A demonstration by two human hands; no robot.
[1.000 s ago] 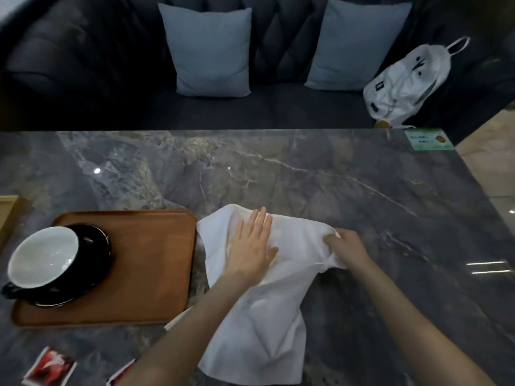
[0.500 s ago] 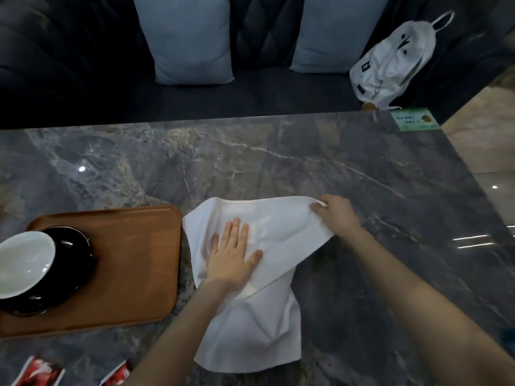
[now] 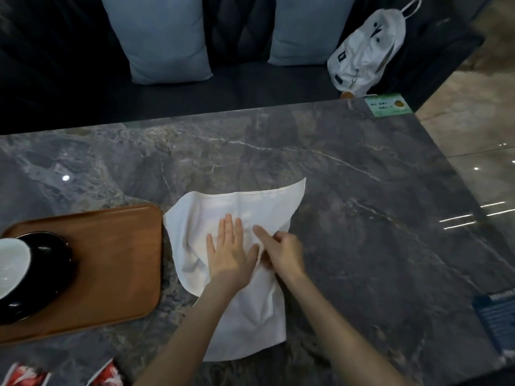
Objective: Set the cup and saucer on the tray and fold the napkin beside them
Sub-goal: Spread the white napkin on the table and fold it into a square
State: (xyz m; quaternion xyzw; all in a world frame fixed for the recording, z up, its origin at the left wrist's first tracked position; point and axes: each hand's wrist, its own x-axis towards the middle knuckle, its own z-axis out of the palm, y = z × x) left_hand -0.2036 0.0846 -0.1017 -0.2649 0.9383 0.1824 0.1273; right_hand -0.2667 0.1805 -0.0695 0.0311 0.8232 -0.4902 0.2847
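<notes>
A white napkin lies crumpled on the grey marble table, just right of the wooden tray. My left hand presses flat on its middle, fingers straight. My right hand sits right beside it. Its forefinger lies out on the cloth, and its other fingers curl on a raised fold by my left thumb. The napkin's far right corner lies loose on the table. A cup, white inside, stands on a black saucer at the tray's left end, cut off by the frame edge.
Two red packets lie at the table's near edge. A green card sits at the far right corner and a dark blue card at the right edge. Behind the table are a dark sofa, two cushions and a white bag.
My right hand let go of the napkin's far right corner and came in next to my left hand. My left hand stayed flat on the cloth. The view tipped down and right.
</notes>
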